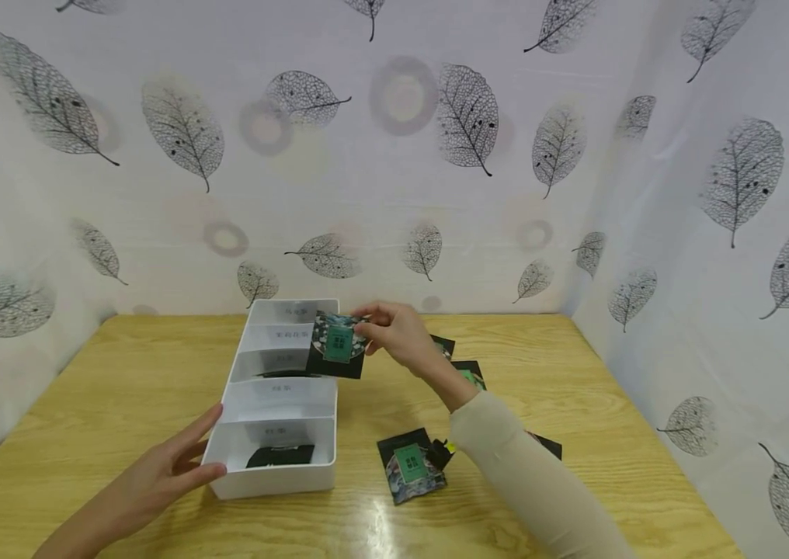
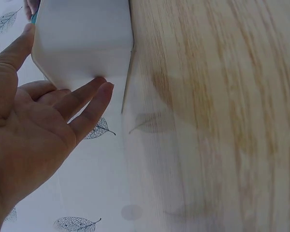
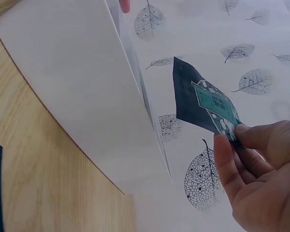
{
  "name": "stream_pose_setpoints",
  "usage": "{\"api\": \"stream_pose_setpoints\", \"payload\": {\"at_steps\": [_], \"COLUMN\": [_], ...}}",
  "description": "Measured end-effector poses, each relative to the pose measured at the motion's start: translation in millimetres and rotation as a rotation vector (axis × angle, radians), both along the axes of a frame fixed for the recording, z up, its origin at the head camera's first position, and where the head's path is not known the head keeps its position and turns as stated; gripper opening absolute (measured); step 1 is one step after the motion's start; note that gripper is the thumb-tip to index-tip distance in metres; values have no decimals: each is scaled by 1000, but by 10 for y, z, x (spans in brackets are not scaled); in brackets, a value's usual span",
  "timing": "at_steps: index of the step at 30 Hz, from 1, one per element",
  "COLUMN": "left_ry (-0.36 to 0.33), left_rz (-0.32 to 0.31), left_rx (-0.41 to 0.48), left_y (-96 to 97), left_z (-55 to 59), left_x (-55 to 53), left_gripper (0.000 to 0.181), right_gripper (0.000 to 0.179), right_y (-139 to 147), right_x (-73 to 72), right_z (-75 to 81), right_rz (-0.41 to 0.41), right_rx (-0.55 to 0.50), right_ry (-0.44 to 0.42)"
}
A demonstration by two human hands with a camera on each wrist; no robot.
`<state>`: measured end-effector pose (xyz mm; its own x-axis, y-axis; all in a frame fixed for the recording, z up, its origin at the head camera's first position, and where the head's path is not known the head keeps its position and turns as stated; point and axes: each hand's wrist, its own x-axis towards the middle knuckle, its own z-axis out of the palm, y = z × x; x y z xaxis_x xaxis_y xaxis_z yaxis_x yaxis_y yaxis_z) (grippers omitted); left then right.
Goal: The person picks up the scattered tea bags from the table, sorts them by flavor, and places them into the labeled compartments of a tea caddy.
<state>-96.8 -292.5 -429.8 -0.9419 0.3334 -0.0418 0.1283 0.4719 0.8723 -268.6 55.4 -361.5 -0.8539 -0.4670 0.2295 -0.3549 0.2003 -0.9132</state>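
Observation:
Above the right rim of a white divided box (image 1: 276, 479), my right hand (image 1: 394, 334) pinches a flat black sachet (image 1: 336, 349) with a green label. In the right wrist view, thumb and fingertips grip one end of the sachet (image 3: 210, 104), and it hangs tilted outside the box wall (image 3: 77, 87). My left hand (image 1: 150, 477) rests against the box's near left side, fingers mostly straight. The left wrist view shows those fingertips touching the outer wall (image 2: 84, 29). A black packet (image 1: 281, 456) lies in the nearest compartment, and a dark edge (image 1: 290, 373) shows in the middle one.
Another green-labelled sachet (image 1: 411, 466) lies on the wooden table (image 1: 548, 512) right of the box, beside a small black item (image 1: 440, 453) with a yellow bit. More sachets (image 1: 469, 374) are partly hidden behind the right forearm. A leaf-patterned cloth (image 1: 394, 186) surrounds the table.

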Motion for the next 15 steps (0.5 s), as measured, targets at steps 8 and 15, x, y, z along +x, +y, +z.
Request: {"api": "stream_pose_setpoints", "payload": {"at_steps": [8, 15], "left_ry": [-26, -64], "left_rz": [6, 11], "left_rx": [-34, -19], "left_y": [4, 4], "left_z": [37, 38], "left_x": [-2, -2], "left_gripper": [81, 82], "right_gripper": [20, 9], "right_y": [-261, -522], "right_x": [-181, -269], "right_z": [67, 32], "right_rz": [-50, -149], "right_rx": [46, 41], "right_ry": [194, 370]}}
